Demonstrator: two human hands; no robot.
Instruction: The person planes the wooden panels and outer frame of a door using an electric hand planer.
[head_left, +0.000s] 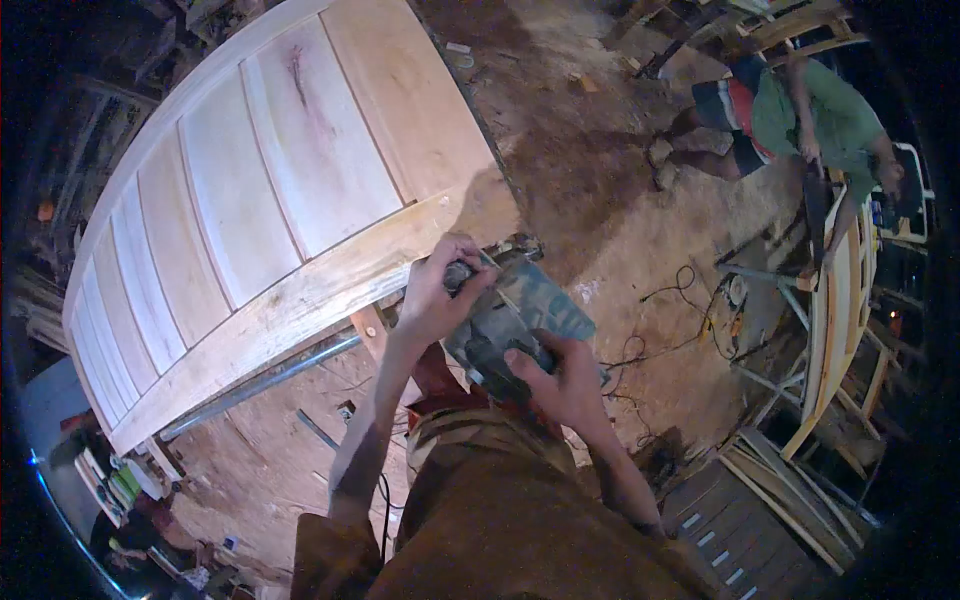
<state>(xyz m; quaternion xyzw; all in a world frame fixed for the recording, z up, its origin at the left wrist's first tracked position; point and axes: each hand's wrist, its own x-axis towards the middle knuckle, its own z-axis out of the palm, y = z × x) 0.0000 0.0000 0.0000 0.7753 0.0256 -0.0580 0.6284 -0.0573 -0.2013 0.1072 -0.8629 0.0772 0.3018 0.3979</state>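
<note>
A worn dark and greenish power tool (500, 335) is held in front of my body, beside the near right corner of a large panelled wooden piece (300, 140). My left hand (450, 285) is closed round the dark knob at the tool's upper left. On its lower right part, my right hand (562, 378) grips the dark handle, thumb on top. The tool's underside is hidden, and I cannot tell whether it touches the wood's edge.
Another person (820, 120) in a green shirt stands at the upper right, beside a curved wooden frame (835, 330). Cables (685, 290) lie on the dusty floor to the right. Planks (790, 490) are stacked at lower right. A metal pipe (265, 385) runs below the panelled piece.
</note>
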